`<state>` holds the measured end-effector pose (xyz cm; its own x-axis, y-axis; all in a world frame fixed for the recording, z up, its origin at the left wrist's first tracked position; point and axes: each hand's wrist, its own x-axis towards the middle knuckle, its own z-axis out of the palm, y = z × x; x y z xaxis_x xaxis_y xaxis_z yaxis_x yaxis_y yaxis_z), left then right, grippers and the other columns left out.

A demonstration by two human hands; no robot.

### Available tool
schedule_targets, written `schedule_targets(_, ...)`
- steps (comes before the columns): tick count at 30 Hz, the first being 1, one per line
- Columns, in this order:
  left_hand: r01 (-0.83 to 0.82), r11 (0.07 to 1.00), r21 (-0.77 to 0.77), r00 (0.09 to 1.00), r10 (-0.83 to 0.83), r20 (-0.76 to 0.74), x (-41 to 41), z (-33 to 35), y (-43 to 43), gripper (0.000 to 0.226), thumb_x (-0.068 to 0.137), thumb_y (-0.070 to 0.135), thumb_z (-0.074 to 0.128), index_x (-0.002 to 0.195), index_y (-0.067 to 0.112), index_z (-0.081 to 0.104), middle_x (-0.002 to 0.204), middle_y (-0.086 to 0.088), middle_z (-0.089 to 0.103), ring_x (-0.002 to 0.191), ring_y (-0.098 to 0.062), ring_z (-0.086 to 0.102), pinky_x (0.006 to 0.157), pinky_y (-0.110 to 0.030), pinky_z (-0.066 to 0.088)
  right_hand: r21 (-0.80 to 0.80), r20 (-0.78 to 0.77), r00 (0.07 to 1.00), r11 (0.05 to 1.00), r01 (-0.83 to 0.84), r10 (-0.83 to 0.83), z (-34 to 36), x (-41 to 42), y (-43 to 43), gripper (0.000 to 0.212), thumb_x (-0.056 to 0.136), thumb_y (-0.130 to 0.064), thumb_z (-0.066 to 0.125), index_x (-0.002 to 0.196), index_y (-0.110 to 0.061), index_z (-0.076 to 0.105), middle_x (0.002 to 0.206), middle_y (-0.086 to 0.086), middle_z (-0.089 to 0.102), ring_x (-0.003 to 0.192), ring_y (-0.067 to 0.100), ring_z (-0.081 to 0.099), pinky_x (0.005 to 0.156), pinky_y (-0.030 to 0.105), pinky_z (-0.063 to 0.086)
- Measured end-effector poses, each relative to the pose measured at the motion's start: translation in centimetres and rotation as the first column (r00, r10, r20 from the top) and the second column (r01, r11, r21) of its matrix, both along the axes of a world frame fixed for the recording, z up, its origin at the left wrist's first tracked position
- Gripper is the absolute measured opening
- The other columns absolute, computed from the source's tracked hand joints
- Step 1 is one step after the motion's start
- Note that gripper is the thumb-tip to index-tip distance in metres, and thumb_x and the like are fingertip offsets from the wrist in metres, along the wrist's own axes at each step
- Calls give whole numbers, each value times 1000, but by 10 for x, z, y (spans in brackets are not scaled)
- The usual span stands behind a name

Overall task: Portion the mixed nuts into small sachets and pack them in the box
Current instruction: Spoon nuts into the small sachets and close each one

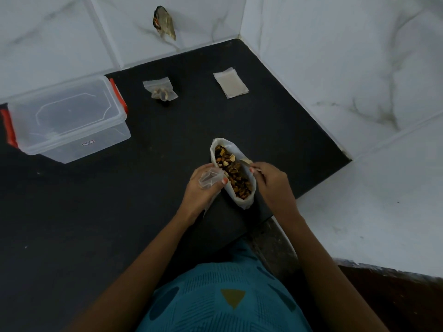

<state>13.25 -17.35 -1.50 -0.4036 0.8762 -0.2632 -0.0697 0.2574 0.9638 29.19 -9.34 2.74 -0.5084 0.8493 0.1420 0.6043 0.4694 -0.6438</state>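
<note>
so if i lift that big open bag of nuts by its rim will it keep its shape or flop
Probably floppy: the bag looks like thin film, so the rim would likely fold. It seems filled nearly to the top with nuts, so likely heavy for its skin and apt to spill if tipped.

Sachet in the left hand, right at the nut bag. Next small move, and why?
Probably dip the spoon into the nuts and lift a scoop to the sachet: the left hand holds it empty beside the bag, while the right hand pinches the spoon at the bag's rim.
</note>
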Motion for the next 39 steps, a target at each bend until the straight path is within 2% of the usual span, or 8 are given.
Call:
schedule_targets(3, 9, 1000, 0, 1000, -9, 1, 1, -1, 1, 46, 80, 20, 69, 123, 8, 55, 121, 10, 50, 104, 6, 52, 78, -4, 46, 1, -43, 999, 1000, -5, 5, 2, 5, -5, 17, 88, 0, 55, 100, 4, 65, 97, 18, 67, 89, 23, 63, 79, 19, 44)
schedule_targets(8, 12, 1000, 1, 1000, -12, -15, 2, -1, 0, 48, 80, 21, 69, 124, 9, 54, 125, 8, 48, 103, 8, 50, 78, -2, 44, 12, -97, 995, 1000, -6, 7, 7, 13, -9, 17, 86, -1, 54, 97, 2, 66, 87, 2, 62, 77, -3, 54, 75, 0, 40)
schedule_targets(13, 10, 1000, -21, 1000, -10, 20, 3, 2, -1, 51, 80, 22, 69, 126, 11, 52, 120, 14, 47, 105, 5, 51, 83, -14, 47, -97, -163, 983, 993, 72, -88, 4, 2, -3, 16, 88, 0, 54, 99, 2, 65, 83, 3, 62, 70, -3, 54, 68, 4, 44)
schedule_targets(17, 26, 999, -22, 998, -24, 60, 3, 4, -1, 51, 81, 20, 68, 128, 12, 50, 116, 17, 48, 106, 2, 52, 84, -17, 48, -239, -183, 969, 963, 122, -168, 2, 2, -6, 15, 89, 1, 52, 95, -1, 66, 76, 1, 60, 63, -6, 57, 63, 10, 47)
schedule_targets(26, 43, 999, -17, 993, -41, 106, 3, 1, 1, 48, 81, 21, 68, 125, 12, 53, 120, 19, 47, 108, 2, 52, 84, -18, 50, -363, -226, 921, 905, 224, -318, 1, -4, -12, 15, 89, 2, 50, 87, -3, 64, 65, -4, 57, 56, -5, 55, 57, 10, 45)
schedule_targets(31, 39, 999, -15, 994, -38, 100, 3, -1, 0, 42, 82, 21, 66, 121, 11, 57, 129, 11, 45, 112, -1, 50, 91, -24, 48, -488, -247, 853, 820, 299, -459, 5, 4, -5, 20, 90, 0, 48, 79, -1, 65, 59, 4, 57, 47, 0, 52, 50, 11, 43)
schedule_targets(35, 73, 997, -6, 992, -72, 101, 3, -1, -1, 27, 82, 21, 66, 109, 19, 63, 133, 7, 43, 120, -8, 47, 100, -34, 45, -647, -257, 775, 699, 306, -577, 2, -4, -6, 20, 91, -6, 50, 77, -6, 65, 63, 7, 61, 53, 8, 55, 54, 17, 46)
schedule_targets(39, 88, 996, 7, 989, -88, 116, 3, 2, -1, 27, 82, 22, 66, 109, 22, 63, 133, 9, 43, 119, -6, 48, 98, -31, 46, -764, -244, 706, 581, 283, -664, 0, -1, -4, 20, 91, -5, 49, 78, -5, 65, 63, 7, 61, 55, 10, 54, 54, 19, 45)
